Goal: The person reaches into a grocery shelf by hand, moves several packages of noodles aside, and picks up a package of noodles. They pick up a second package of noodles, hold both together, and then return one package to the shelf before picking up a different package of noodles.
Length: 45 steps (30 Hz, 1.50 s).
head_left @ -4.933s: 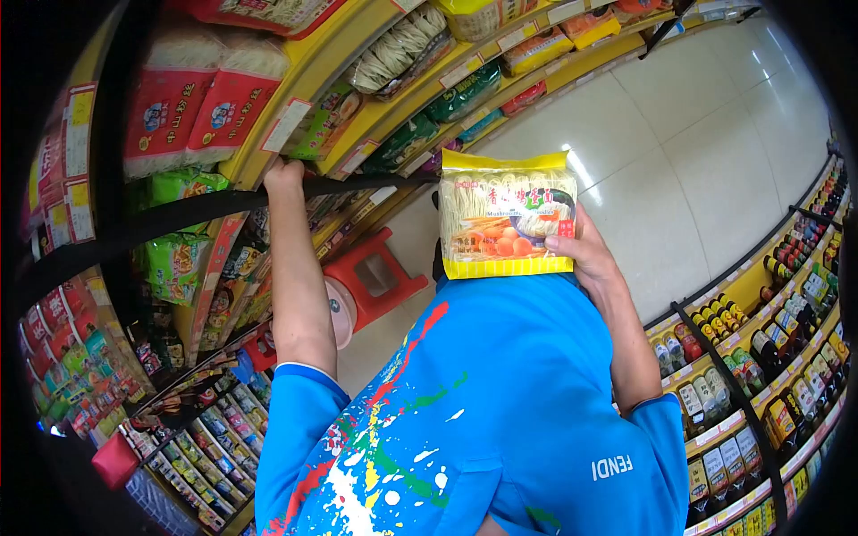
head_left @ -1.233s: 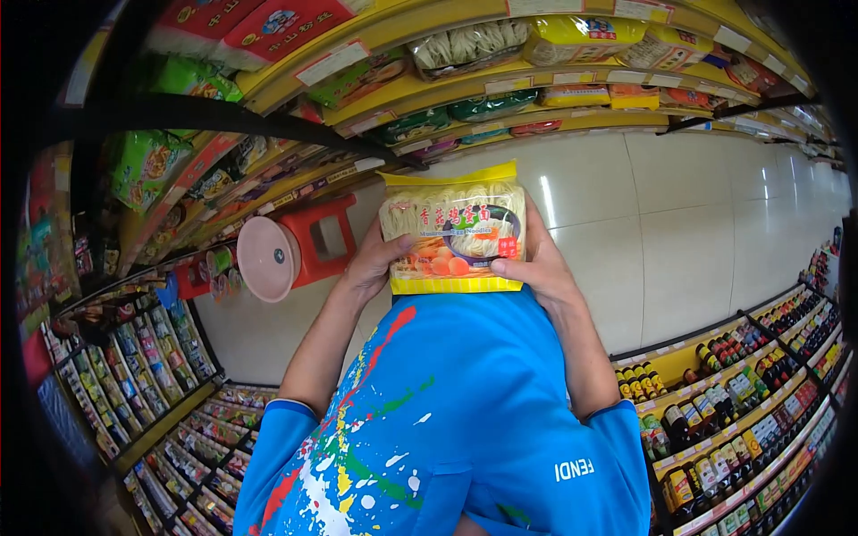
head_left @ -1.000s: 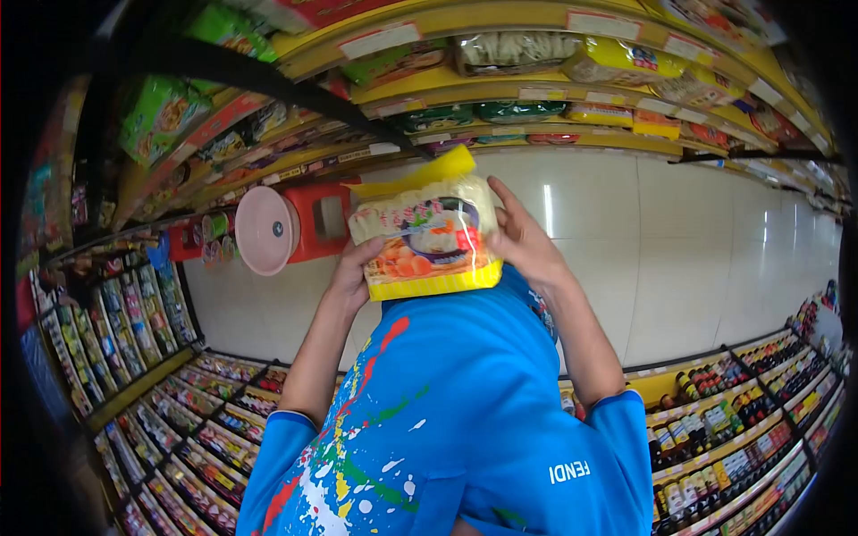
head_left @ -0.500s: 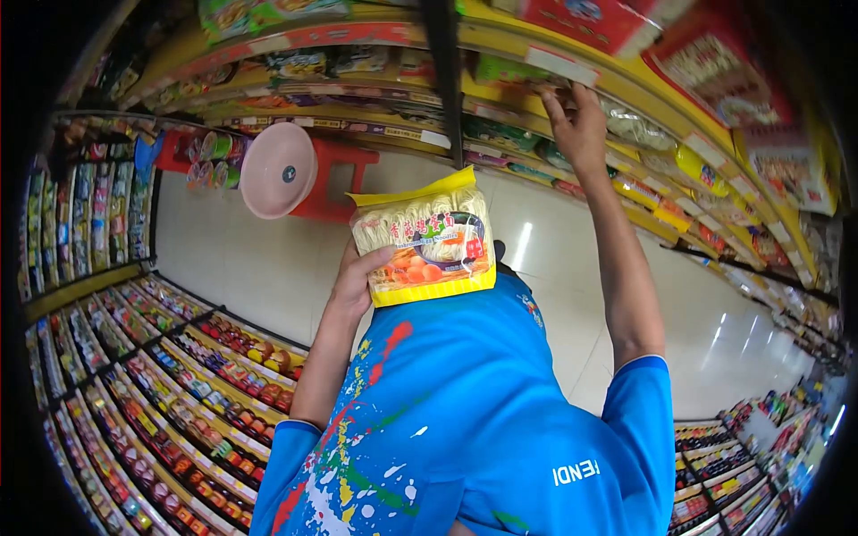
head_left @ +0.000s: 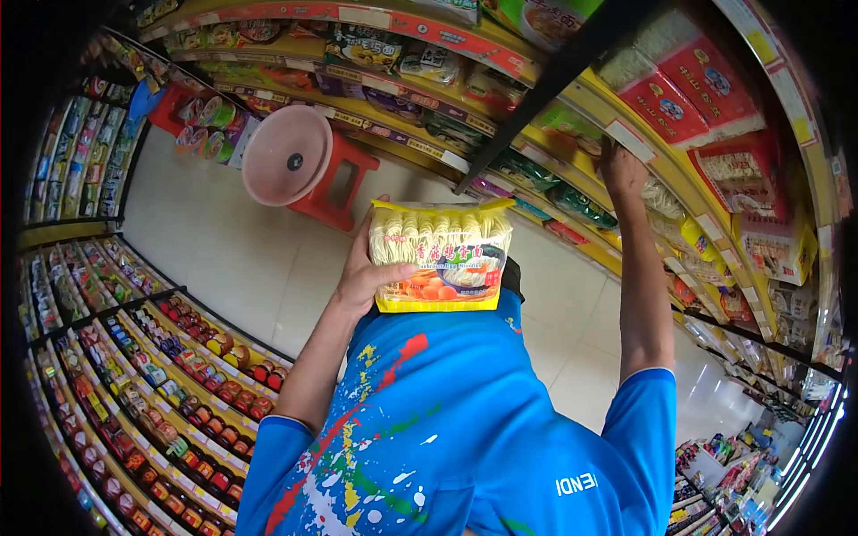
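My left hand (head_left: 362, 279) grips a yellow pack of egg noodles (head_left: 442, 255) by its left side, in front of my chest. The thumb lies across the pack's front, and noodle bundles show through the clear film. My right hand (head_left: 624, 171) is raised at the shelf on the right, reaching in below a white price label (head_left: 631, 141). A green package (head_left: 572, 125) lies just left of that hand. The shelf and label hide the right fingertips, so I cannot see whether they grip anything.
A pink basin (head_left: 284, 147) rests on a red stool (head_left: 344, 192) at the left of the aisle. Red noodle packs (head_left: 688, 89) fill the upper right shelf. A dark shelf post (head_left: 545, 94) slants across the front. Jars (head_left: 210, 406) line the lower left shelves.
My right hand has gone deeper into the shelf, and its fingers are now hidden. The view has turned, and the noodle pack, still in my left hand, sits more level.
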Available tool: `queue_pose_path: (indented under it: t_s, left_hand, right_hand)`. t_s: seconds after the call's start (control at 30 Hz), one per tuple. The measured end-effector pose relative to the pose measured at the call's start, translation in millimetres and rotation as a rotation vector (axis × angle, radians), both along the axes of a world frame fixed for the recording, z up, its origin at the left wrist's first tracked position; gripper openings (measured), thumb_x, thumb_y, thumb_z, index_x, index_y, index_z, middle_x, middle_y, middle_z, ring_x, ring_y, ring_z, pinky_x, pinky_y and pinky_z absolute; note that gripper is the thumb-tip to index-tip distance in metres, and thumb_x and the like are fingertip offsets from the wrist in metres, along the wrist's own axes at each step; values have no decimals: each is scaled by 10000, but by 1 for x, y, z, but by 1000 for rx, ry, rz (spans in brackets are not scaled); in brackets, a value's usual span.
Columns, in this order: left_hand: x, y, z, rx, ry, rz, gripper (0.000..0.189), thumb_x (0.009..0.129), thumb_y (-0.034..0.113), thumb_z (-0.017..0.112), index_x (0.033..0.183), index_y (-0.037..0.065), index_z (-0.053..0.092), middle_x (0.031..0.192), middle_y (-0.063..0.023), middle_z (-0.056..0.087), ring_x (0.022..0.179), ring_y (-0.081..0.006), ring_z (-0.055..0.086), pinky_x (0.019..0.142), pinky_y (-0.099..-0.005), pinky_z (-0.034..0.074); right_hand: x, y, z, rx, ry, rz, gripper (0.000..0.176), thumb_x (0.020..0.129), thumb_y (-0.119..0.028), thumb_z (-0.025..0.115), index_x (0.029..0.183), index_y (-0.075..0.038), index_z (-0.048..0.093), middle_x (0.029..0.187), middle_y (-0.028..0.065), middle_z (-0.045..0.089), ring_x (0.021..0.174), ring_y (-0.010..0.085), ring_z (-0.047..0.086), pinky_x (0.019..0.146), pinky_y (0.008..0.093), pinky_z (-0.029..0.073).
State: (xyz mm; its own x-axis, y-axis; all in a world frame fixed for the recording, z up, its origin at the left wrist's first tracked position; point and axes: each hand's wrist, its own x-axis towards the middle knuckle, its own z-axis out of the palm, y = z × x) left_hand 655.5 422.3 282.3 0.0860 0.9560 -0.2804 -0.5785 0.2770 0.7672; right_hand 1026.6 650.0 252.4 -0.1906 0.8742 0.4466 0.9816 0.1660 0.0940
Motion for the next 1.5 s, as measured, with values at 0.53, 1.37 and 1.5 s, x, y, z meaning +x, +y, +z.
queue_pose_path:
  t_s: [0.53,1.37,1.5]
  left_hand:
    - [8,3,-16,-64,-29,67,1001,580,7,748,1391,29,161,1264,-128,428,1185,-233,429,1003,-342,335]
    - [17,6,-29,-92,-80,46,649,664,-6,708,1230,40,392,1141,-107,530,1059,-211,538,924,-340,435]
    - [17,4,-26,-88,-77,78,657,667,-4,708,1239,39,387,1150,-109,525,1067,-212,533,930,-341,429]
  right_hand:
    - [27,46,-42,16,104,107,328,788,-249,560,1076,-90,566,1082,206,549,1022,423,477,871,488,365]
    - [-34,-53,31,173,95,225,205,786,-55,547,980,-67,615,967,87,646,915,235,599,837,369,415]
    - [-34,-50,29,215,109,231,212,757,-41,561,960,-61,621,938,96,652,873,233,618,789,372,442]
